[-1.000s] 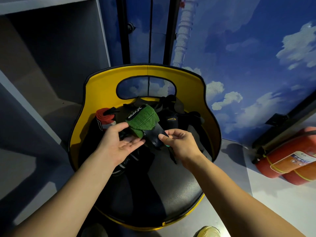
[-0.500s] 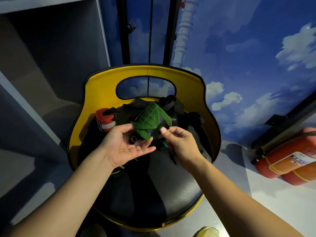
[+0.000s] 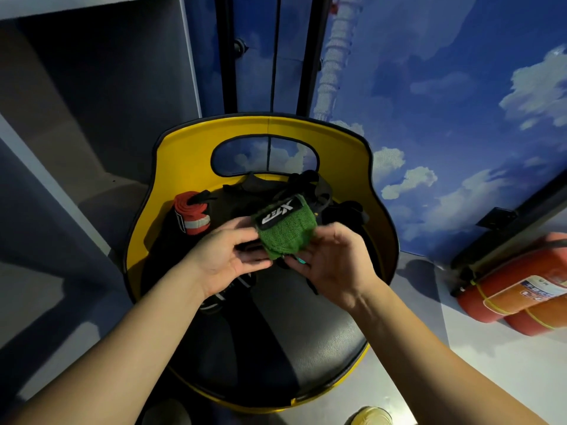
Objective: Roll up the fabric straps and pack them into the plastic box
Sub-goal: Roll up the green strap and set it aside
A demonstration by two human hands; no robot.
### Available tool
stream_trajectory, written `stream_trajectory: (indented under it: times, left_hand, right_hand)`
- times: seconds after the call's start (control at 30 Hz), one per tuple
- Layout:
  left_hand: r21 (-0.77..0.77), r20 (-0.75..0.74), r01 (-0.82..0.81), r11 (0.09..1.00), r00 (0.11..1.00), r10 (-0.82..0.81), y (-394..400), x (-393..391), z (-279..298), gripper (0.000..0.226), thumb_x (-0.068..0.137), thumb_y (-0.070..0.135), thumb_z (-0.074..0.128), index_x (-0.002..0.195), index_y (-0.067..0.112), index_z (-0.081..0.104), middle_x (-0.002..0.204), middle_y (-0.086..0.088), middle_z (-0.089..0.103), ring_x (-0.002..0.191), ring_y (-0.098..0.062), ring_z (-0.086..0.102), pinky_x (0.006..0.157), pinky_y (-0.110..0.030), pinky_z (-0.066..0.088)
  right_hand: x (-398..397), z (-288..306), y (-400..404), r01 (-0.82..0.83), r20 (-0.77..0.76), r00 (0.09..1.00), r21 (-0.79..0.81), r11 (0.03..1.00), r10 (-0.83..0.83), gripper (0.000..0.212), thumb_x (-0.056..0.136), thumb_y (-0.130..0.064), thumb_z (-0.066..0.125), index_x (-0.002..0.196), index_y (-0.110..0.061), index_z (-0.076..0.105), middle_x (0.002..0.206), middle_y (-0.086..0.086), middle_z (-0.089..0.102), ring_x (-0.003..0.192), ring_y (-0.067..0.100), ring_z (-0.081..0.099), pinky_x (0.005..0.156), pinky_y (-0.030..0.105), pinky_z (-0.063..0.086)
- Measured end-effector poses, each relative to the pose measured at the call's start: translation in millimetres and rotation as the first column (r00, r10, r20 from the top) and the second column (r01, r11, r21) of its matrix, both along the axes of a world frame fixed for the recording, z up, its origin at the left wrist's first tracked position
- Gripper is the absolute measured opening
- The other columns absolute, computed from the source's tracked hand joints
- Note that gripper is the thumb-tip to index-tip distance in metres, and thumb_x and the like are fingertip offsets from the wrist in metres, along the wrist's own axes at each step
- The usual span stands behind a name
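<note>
The green strap (image 3: 287, 233) is being held between both hands above the chair seat, already wound into a thick bundle with its black logo tab lying across the top. The left hand (image 3: 225, 256) is gripping the bundle's left end, its thumb lying over the top while the curled fingers (image 3: 254, 262) are cupping it from below. The right hand (image 3: 331, 262) is supporting the right end, its fingers bent round the fabric.

As far as can be judged, the task is only partly done. This strap is being finished as a roll, and a red strap (image 3: 191, 213) is already lying rolled at the far left of the seat. A tangle of black straps (image 3: 306, 191) is still lying loose at the far side, just behind the hands, and more dark webbing is showing below the left wrist. No plastic box is being shown anywhere, so packing is judged not yet begun.

Everything is being carried by a yellow chair (image 3: 184, 154) with a black seat. Two red fire extinguishers (image 3: 515, 289) are lying on the floor at the right, well apart. Nothing is seen blocking the hands.
</note>
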State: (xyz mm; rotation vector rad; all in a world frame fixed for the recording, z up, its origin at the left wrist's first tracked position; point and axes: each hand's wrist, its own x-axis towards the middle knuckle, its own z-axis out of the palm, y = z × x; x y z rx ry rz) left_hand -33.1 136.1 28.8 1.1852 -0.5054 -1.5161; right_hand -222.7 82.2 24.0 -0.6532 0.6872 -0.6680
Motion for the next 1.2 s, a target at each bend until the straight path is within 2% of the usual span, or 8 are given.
stream_trajectory:
  times: [0.1, 0.2, 0.33, 0.47, 0.7, 0.83, 1.03, 1.2]
  left_hand:
    - [-0.025, 0.168, 0.071, 0.997, 0.984, -0.066, 2, -3, -3, 0.035, 0.097, -0.003, 0.053, 0.128, 0.011, 0.061, 0.115, -0.019, 0.072, 0.103, -0.041, 0.069, 0.097, -0.058, 0.053]
    - [-0.051, 0.301, 0.119, 0.992, 0.948, -0.099, 6, -7, -6, 0.048, 0.093, -0.008, 0.061, 0.132, 0.019, 0.057, 0.121, -0.018, 0.069, 0.110, -0.034, 0.069, 0.099, -0.055, 0.054]
    - [-0.063, 0.170, 0.060, 0.996, 0.984, -0.048, 6, -5, -11, 0.074, 0.086, -0.006, 0.069, 0.147, 0.026, 0.041, 0.123, -0.007, 0.070, 0.116, -0.030, 0.067, 0.100, -0.056, 0.052]
    - [-0.023, -0.062, 0.148, 0.989, 0.987, -0.149, 7, 1, -6, 0.062, 0.078, 0.014, 0.065, 0.140, 0.012, 0.056, 0.134, -0.014, 0.065, 0.121, -0.038, 0.064, 0.106, -0.061, 0.044]
    - [-0.086, 0.092, 0.172, 0.981, 0.982, -0.164, 5, 0, -10, 0.049, 0.086, 0.012, 0.072, 0.133, 0.008, 0.060, 0.129, -0.019, 0.068, 0.115, -0.036, 0.067, 0.097, -0.053, 0.055]
    - [-0.073, 0.166, 0.167, 0.983, 0.974, -0.153, 4, 1, -10, 0.051, 0.077, 0.008, 0.076, 0.127, 0.013, 0.065, 0.121, -0.014, 0.072, 0.111, -0.031, 0.070, 0.083, -0.043, 0.061]
    - [0.063, 0.302, 0.205, 0.977, 0.929, -0.214, 10, -17, -23, 0.045, 0.083, 0.000, 0.077, 0.122, 0.019, 0.067, 0.111, -0.003, 0.075, 0.100, -0.022, 0.074, 0.091, -0.049, 0.059]
    - [0.096, 0.290, 0.174, 0.980, 0.937, -0.194, 7, -13, -29, 0.049, 0.082, 0.001, 0.079, 0.126, 0.018, 0.065, 0.118, -0.006, 0.071, 0.103, -0.028, 0.073, 0.093, -0.057, 0.057]
  right_hand:
    - [3, -1, 3, -0.031, -0.068, 0.997, -0.086, 0.996, 0.025, 0.056, 0.085, -0.041, 0.070, 0.131, -0.009, 0.063, 0.131, 0.011, 0.067, 0.122, 0.025, 0.062, 0.102, 0.040, 0.049]
    - [6, -5, 4, 0.045, -0.134, 0.989, -0.108, 0.993, -0.060, 0.060, 0.076, -0.026, 0.082, 0.126, 0.003, 0.065, 0.125, 0.024, 0.067, 0.113, 0.032, 0.066, 0.095, 0.042, 0.054]
    - [8, -8, 3, 0.105, -0.080, 0.990, -0.166, 0.980, -0.120, 0.046, 0.083, -0.016, 0.076, 0.124, 0.003, 0.066, 0.122, 0.024, 0.069, 0.114, 0.036, 0.066, 0.095, 0.042, 0.055]
    - [10, -10, 4, 0.140, -0.006, 0.990, -0.182, 0.973, -0.144, 0.045, 0.086, -0.018, 0.072, 0.126, 0.000, 0.066, 0.125, 0.022, 0.068, 0.118, 0.036, 0.065, 0.094, 0.042, 0.055]
    - [10, -16, 9, 0.051, -0.082, 0.994, -0.245, 0.968, -0.073, 0.046, 0.089, -0.018, 0.071, 0.129, 0.004, 0.063, 0.129, 0.024, 0.065, 0.123, 0.038, 0.061, 0.098, 0.039, 0.054]
    - [2, -8, -14, -0.032, -0.140, 0.990, -0.173, 0.984, 0.008, 0.058, 0.088, -0.041, 0.071, 0.135, -0.008, 0.062, 0.135, 0.019, 0.063, 0.128, 0.035, 0.059, 0.112, 0.052, 0.042]
    - [4, -7, -25, 0.079, -0.392, 0.879, -0.445, 0.892, -0.273, 0.024, 0.102, -0.028, 0.059, 0.102, -0.011, 0.075, 0.103, 0.012, 0.077, 0.103, 0.033, 0.071, 0.097, 0.054, 0.054]
    - [4, 4, -22, 0.094, -0.320, 0.861, -0.663, 0.743, -0.394, 0.019, 0.102, -0.019, 0.060, 0.085, -0.016, 0.069, 0.078, -0.007, 0.072, 0.077, 0.009, 0.068, 0.073, 0.033, 0.056]
